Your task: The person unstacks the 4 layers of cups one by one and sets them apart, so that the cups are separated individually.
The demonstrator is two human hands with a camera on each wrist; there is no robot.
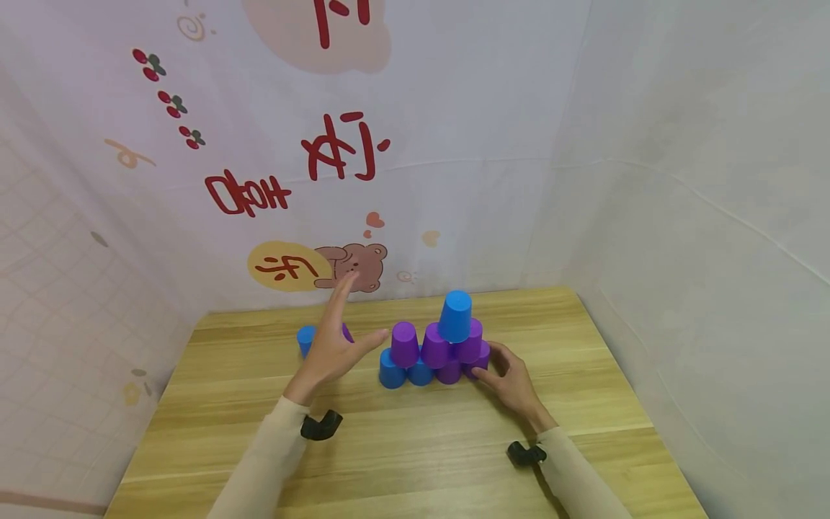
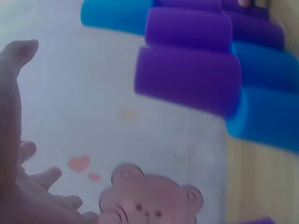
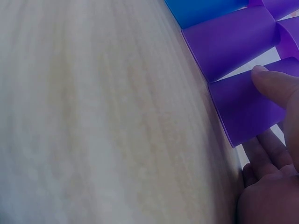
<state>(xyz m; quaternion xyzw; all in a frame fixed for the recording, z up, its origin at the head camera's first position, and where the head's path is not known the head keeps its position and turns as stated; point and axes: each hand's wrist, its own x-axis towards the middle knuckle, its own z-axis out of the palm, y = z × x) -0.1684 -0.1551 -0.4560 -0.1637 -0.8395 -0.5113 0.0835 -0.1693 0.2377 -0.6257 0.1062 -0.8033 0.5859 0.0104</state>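
Upside-down cups form a stepped stack on the table. Its bottom row has a blue cup (image 1: 392,372), another blue cup (image 1: 421,370), a purple cup (image 1: 449,372) and, at the right end, a purple end cup (image 3: 243,105). Three purple cups (image 1: 405,344) make the second row, and one blue cup (image 1: 456,316) tops its right half. My right hand (image 1: 514,380) holds the purple end cup, thumb on the near side and fingers round the far side. Left of the stack, my left hand (image 1: 333,353) is raised with fingers spread, touching no cup.
Behind my left hand stand a blue cup (image 1: 306,339) and a purple cup (image 1: 347,333), both partly hidden. The wooden table (image 1: 415,461) meets a white printed cloth wall (image 1: 493,216) at the back, with more cloth along both sides.
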